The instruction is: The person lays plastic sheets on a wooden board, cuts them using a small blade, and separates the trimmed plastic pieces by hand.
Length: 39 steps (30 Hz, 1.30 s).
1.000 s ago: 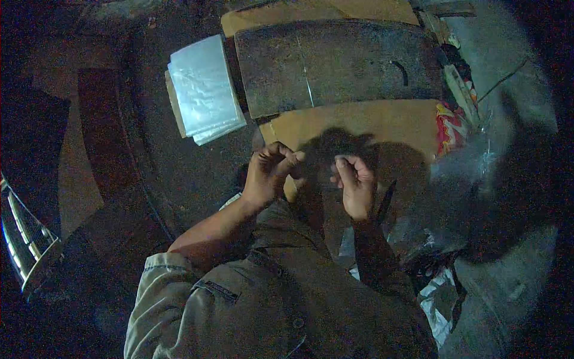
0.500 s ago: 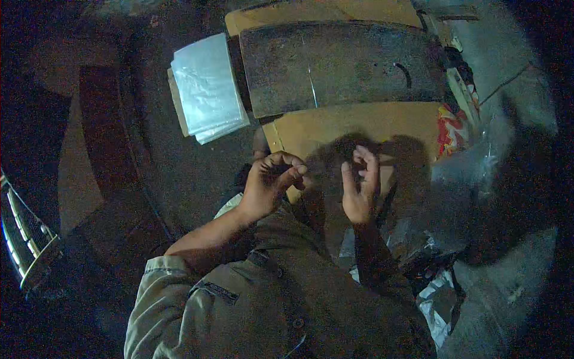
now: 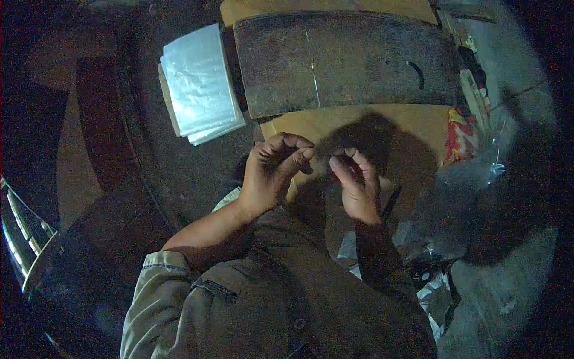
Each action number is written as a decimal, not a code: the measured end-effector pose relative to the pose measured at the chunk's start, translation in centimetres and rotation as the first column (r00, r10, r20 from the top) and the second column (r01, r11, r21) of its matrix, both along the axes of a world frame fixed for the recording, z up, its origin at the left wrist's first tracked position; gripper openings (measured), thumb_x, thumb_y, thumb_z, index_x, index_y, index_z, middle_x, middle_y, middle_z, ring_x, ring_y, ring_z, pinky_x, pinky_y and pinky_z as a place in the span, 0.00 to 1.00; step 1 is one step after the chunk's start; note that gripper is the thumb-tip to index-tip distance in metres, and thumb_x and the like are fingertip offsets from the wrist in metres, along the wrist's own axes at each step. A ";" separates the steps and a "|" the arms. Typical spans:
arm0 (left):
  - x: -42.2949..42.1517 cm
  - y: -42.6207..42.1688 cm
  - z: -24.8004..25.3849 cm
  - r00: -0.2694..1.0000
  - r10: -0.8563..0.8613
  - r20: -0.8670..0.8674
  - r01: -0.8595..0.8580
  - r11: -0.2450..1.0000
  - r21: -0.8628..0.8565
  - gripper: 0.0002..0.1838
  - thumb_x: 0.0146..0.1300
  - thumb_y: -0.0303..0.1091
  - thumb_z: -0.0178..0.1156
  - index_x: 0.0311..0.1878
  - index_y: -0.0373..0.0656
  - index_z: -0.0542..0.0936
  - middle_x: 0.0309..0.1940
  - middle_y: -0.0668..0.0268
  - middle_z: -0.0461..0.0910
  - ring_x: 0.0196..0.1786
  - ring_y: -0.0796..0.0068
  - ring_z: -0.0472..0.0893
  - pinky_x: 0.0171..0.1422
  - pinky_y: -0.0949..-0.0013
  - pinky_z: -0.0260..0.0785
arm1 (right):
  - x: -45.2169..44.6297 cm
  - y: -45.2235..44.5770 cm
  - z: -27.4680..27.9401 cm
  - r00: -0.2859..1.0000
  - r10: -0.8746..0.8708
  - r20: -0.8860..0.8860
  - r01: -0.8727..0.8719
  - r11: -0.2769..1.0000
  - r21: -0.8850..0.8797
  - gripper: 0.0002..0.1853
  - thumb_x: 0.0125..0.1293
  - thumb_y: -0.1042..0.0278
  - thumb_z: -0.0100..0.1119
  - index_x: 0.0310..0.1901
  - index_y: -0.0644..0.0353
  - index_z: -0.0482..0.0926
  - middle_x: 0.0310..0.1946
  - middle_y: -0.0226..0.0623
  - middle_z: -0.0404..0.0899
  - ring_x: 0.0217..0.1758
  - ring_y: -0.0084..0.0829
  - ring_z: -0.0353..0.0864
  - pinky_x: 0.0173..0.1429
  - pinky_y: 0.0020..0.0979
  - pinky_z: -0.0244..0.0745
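My left hand [image 3: 275, 170] is raised in front of my shirt, its thumb and fingertips pinched together. Whatever sits in that pinch, if anything, is too small to make out. Close by on the right, my right hand [image 3: 357, 185] has its fingers curled and the thumb drawn near the index finger; I cannot make out anything in them. A small gap separates the two hands. Beneath and beyond them lies a tan board [image 3: 388, 128], partly in shadow. A dark, worn board [image 3: 359, 60] rests across it, with a thin bright line and a dark curved piece on top.
A stack of clear plastic sheets [image 3: 200, 84] lies left of the dark board. To the right are a red and yellow packet [image 3: 459, 137] and crumpled clear plastic [image 3: 487, 170]. A shiny bag [image 3: 439, 299] is low on the right. The surroundings are dim.
My right hand has moved left toward my left hand, and its thumb and fingers have closed in. My left hand keeps its pinch and has shifted slightly upward.
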<state>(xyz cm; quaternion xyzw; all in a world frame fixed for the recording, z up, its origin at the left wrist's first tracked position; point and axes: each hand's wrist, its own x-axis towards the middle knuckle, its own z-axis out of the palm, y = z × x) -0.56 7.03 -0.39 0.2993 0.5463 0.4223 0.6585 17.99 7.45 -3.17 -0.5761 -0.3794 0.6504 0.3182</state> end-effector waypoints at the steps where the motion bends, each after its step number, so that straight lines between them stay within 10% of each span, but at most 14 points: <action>1: 0.0 0.1 -0.1 0.999 0.023 0.037 -0.023 1.000 0.002 0.08 0.64 0.26 0.57 0.44 0.34 0.75 0.35 0.65 0.78 0.36 0.79 0.77 0.42 0.73 0.73 | -0.3 0.5 0.1 1.000 0.000 0.000 0.000 1.000 -0.005 0.13 0.60 0.67 0.64 0.45 0.59 0.76 0.38 0.27 0.78 0.42 0.18 0.74 0.47 0.24 0.69; 8: 0.7 -0.7 -1.4 0.964 0.178 -0.197 -0.177 0.984 0.024 0.11 0.63 0.25 0.58 0.47 0.36 0.73 0.36 0.67 0.76 0.39 0.82 0.75 0.43 0.75 0.69 | -1.4 3.3 -2.1 0.999 -0.044 0.010 0.042 0.994 0.100 0.08 0.62 0.66 0.61 0.38 0.60 0.78 0.33 0.26 0.79 0.36 0.16 0.74 0.42 0.21 0.69; 12: 0.8 -2.0 -3.2 0.816 0.089 -0.572 0.118 0.942 0.315 0.16 0.57 0.24 0.62 0.49 0.36 0.73 0.36 0.63 0.75 0.38 0.74 0.74 0.45 0.73 0.67 | -1.5 3.4 -3.0 0.992 -0.099 -0.073 0.102 0.994 0.036 0.08 0.62 0.67 0.61 0.39 0.62 0.77 0.34 0.28 0.79 0.38 0.16 0.75 0.45 0.21 0.70; 16: 0.8 -2.1 -2.1 0.549 -0.149 -0.823 0.398 0.912 0.100 0.25 0.49 0.32 0.68 0.52 0.41 0.74 0.46 0.57 0.71 0.50 0.58 0.70 0.54 0.60 0.60 | -0.5 2.9 -4.3 0.999 -0.036 -0.016 0.038 0.991 0.127 0.09 0.65 0.75 0.55 0.45 0.66 0.75 0.41 0.32 0.78 0.45 0.22 0.75 0.55 0.25 0.68; 23: 2.9 0.0 -1.7 0.303 -0.139 -0.943 0.504 0.863 0.035 0.39 0.53 0.59 0.60 0.67 0.54 0.64 0.60 0.56 0.63 0.68 0.50 0.54 0.61 0.43 0.47 | 1.1 0.6 -5.4 0.994 -0.086 0.061 0.086 0.996 -0.001 0.29 0.63 0.66 0.60 0.61 0.67 0.60 0.59 0.44 0.64 0.61 0.32 0.64 0.66 0.34 0.59; 27: 3.6 0.6 -2.1 0.250 -0.144 -0.957 0.503 0.864 0.001 0.40 0.55 0.66 0.52 0.69 0.57 0.62 0.67 0.58 0.58 0.71 0.52 0.50 0.61 0.39 0.43 | 0.6 0.6 -4.8 0.965 -0.074 0.253 0.070 0.997 0.023 0.23 0.64 0.71 0.56 0.60 0.65 0.64 0.54 0.36 0.68 0.49 0.22 0.69 0.52 0.26 0.67; 39: 3.6 0.6 -3.2 0.182 -0.135 -0.974 0.487 0.873 -0.030 0.42 0.54 0.72 0.45 0.69 0.61 0.61 0.69 0.59 0.55 0.71 0.56 0.51 0.64 0.42 0.35 | -0.1 2.3 -3.6 0.998 -0.041 0.046 0.041 0.999 -0.009 0.15 0.62 0.66 0.61 0.46 0.66 0.73 0.41 0.34 0.76 0.44 0.24 0.72 0.50 0.27 0.68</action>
